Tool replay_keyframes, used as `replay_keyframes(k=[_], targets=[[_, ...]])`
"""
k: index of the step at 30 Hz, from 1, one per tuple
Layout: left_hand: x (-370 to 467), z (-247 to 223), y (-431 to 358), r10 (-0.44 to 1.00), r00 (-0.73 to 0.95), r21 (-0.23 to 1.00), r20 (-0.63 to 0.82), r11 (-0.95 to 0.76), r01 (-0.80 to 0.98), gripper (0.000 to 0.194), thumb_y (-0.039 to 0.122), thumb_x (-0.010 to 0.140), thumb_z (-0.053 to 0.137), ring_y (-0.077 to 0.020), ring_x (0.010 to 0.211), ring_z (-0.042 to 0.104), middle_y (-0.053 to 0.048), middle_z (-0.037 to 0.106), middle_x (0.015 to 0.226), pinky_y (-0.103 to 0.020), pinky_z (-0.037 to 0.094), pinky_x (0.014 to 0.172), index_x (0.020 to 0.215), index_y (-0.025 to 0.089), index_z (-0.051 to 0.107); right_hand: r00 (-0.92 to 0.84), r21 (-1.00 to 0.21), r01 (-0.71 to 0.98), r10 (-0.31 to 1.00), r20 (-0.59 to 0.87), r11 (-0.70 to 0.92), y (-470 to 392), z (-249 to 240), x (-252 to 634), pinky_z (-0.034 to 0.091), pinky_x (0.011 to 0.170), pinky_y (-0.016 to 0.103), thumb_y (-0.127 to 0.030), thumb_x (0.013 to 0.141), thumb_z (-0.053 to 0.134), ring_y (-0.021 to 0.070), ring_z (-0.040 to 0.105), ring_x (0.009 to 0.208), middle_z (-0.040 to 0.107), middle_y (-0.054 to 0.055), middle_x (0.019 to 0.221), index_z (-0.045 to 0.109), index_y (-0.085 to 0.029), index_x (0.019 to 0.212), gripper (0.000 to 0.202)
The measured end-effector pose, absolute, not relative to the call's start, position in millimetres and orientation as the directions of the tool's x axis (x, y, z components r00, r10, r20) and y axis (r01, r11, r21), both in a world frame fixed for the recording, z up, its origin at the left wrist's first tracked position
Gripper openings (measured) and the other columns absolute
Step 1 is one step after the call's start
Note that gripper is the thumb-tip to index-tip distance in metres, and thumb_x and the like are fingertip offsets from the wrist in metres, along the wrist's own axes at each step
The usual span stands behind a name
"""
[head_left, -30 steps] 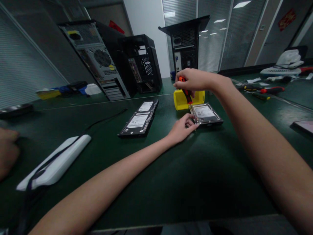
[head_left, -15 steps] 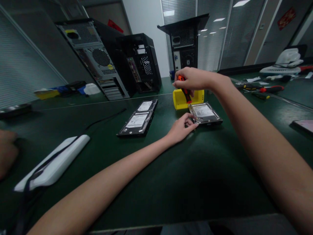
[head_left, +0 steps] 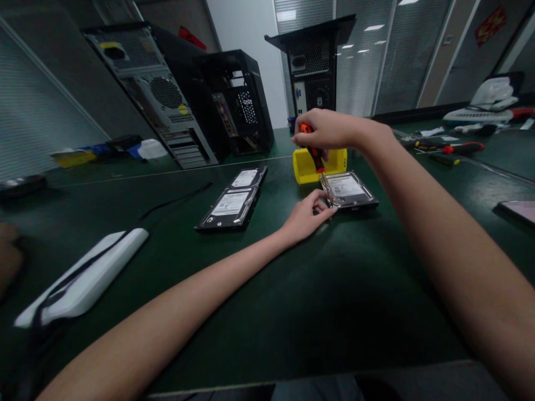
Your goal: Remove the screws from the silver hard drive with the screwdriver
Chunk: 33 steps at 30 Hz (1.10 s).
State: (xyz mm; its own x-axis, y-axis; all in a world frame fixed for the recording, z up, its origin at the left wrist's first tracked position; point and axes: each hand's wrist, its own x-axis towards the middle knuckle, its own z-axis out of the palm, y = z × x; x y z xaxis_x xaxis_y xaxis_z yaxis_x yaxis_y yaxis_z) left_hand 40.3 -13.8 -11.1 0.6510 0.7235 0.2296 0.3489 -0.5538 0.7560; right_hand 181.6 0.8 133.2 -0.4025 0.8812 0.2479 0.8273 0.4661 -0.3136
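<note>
My right hand (head_left: 316, 132) is wrapped round the red-and-black handle of a screwdriver (head_left: 314, 156). Its shaft points down, with the tip at the near left corner of a silver hard drive (head_left: 348, 186) lying flat on the table. At that same corner, my left hand (head_left: 307, 216) grips the drive's edge with curled fingers, close to the screwdriver tip. The screw under the tip is too small to make out. Directly behind the drive stands a yellow plastic box (head_left: 305, 167). Two more hard drives (head_left: 232, 203) lie end to end, to the left of my left hand.
Computer cases (head_left: 167, 94) stand along the back, one with a raised black panel (head_left: 311, 34). Hand tools (head_left: 462, 148) lie at the right. A white power strip (head_left: 90, 278) with a dark cable is at the left, near another person's blurred hand (head_left: 9, 253).
The whole view has shifted slightly. Both hands keep nearly the same pose at the drive, and the screwdriver stays at its corner. The other person's hand at the left edge has moved further out of view.
</note>
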Motion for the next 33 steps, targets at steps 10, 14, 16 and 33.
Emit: replay_keyframes(k=[10, 14, 16, 33], targets=[[40.3, -10.2, -14.7, 0.728, 0.649, 0.758, 0.22, -0.547, 0.356, 0.035, 0.035, 0.085, 0.056, -0.0125, 0.071, 0.054, -0.002, 0.058, 0.079, -0.026, 0.043, 0.068, 0.112, 0.014, 0.051, -0.396, -0.324, 0.828, 0.887, 0.238, 0.457, 1.8, 134.5, 182.1, 0.044, 0.047, 0.017, -0.033, 0.087, 0.048, 0.0133, 0.064, 0.061, 0.065, 0.006, 0.075, 0.055, -0.015, 0.092, 0.02], [40.3, -9.4, -14.6, 0.729, 0.649, 0.76, 0.218, -0.544, 0.356, 0.036, 0.036, 0.085, 0.056, -0.0125, 0.072, 0.054, -0.002, 0.058, 0.079, -0.026, 0.044, 0.069, 0.112, 0.014, 0.051, -0.397, -0.338, 0.823, 0.887, 0.235, 0.457, 1.2, 135.0, 182.5, 0.045, 0.049, 0.019, -0.033, 0.087, 0.049, 0.0147, 0.065, 0.062, 0.067, 0.007, 0.077, 0.056, -0.015, 0.093, 0.02], [40.0, -9.4, -14.2, 0.73, 0.648, 0.759, 0.217, -0.544, 0.358, 0.036, 0.036, 0.085, 0.056, -0.0125, 0.072, 0.054, -0.002, 0.058, 0.079, -0.026, 0.044, 0.068, 0.113, 0.014, 0.051, -0.393, -0.342, 0.823, 0.889, 0.234, 0.453, 0.6, 135.1, 182.5, 0.046, 0.05, 0.019, -0.034, 0.088, 0.049, 0.0149, 0.065, 0.063, 0.067, 0.007, 0.078, 0.056, -0.015, 0.094, 0.021], [39.7, -10.5, -13.3, 0.725, 0.653, 0.753, 0.219, -0.551, 0.359, 0.035, 0.037, 0.085, 0.055, -0.0128, 0.072, 0.055, -0.001, 0.058, 0.079, -0.026, 0.044, 0.069, 0.111, 0.014, 0.05, -0.398, -0.335, 0.824, 0.887, 0.233, 0.457, 2.3, 134.1, 182.8, 0.044, 0.046, 0.017, -0.033, 0.089, 0.047, 0.0118, 0.063, 0.057, 0.067, 0.007, 0.081, 0.057, -0.015, 0.097, 0.022]])
